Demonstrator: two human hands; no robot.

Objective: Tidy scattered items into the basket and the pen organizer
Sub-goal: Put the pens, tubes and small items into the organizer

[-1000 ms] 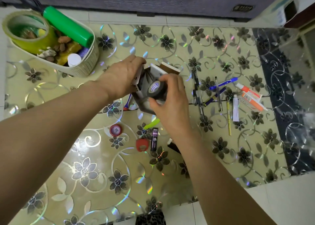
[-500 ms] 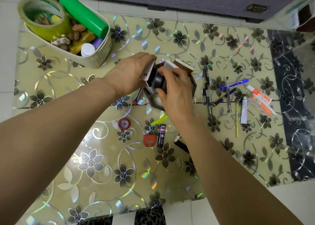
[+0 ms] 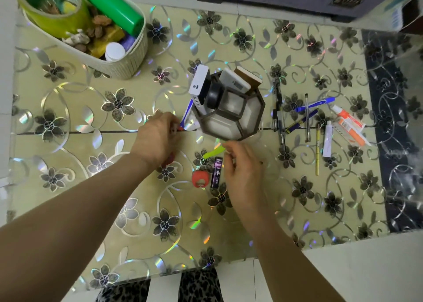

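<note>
The brown octagonal pen organizer (image 3: 231, 120) stands mid-table and holds a white power bank (image 3: 199, 85), a black tape roll (image 3: 214, 95), a white device and a brown-edged box. My left hand (image 3: 158, 139) is left of it, its curled fingertips pinching the red lower end of a blue pen (image 3: 187, 114). My right hand (image 3: 242, 171) hovers below the organizer, fingers loosely curled, tips beside a green stick (image 3: 214, 152) and holding nothing that I can see. The cream basket (image 3: 128, 63) sits far left, full.
A red round piece (image 3: 200, 178) and a purple-black tube (image 3: 217, 172) lie between my hands. Another red item (image 3: 169, 159) peeks from under my left wrist. Several pens (image 3: 278, 109), a yellow pencil (image 3: 317, 148) and two tubes (image 3: 348, 125) lie right of the organizer.
Both hands left the organizer and dropped toward the table. The black tape roll my right hand held now sits in the organizer. My left hand let go of the organizer and reached the blue pen.
</note>
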